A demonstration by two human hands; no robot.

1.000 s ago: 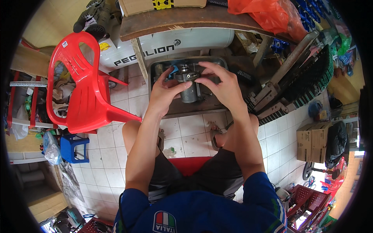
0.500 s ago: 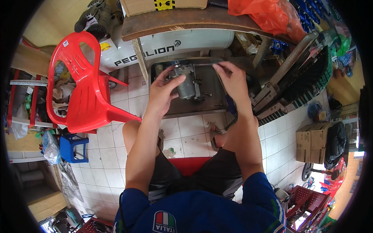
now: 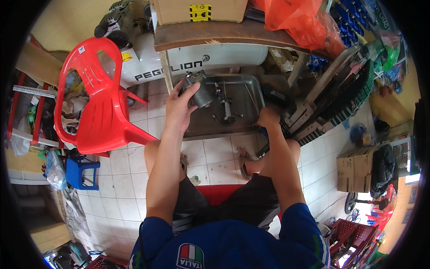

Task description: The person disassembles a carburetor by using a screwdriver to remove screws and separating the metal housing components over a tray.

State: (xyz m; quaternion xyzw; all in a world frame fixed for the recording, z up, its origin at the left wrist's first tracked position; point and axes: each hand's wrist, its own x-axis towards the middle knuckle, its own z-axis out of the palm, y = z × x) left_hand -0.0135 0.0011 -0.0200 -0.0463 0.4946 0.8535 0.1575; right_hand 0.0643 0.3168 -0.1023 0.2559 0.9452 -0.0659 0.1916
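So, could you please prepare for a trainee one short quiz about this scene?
1. Which hand holds the grey cylindrical metal part?
2. True or false: the plastic armchair is green.
3. Choose: relative to the metal tray, the blue stool stands on the person's (A) left or (B) right.

Key:
1. The left hand.
2. False; it is red.
3. A.

Upper middle: tray (image 3: 244,95), small parts (image 3: 226,106) in it; left hand (image 3: 180,106) with machine part (image 3: 200,96) over its left end; right hand (image 3: 268,118) near its right edge | Left: chair (image 3: 102,110), stool (image 3: 82,171) lower down | Top: bench (image 3: 197,36), box (image 3: 174,12) and bag (image 3: 293,21) on it, tank (image 3: 239,53) just below | Right: cartons (image 3: 354,168), a sack (image 3: 384,169) beside them
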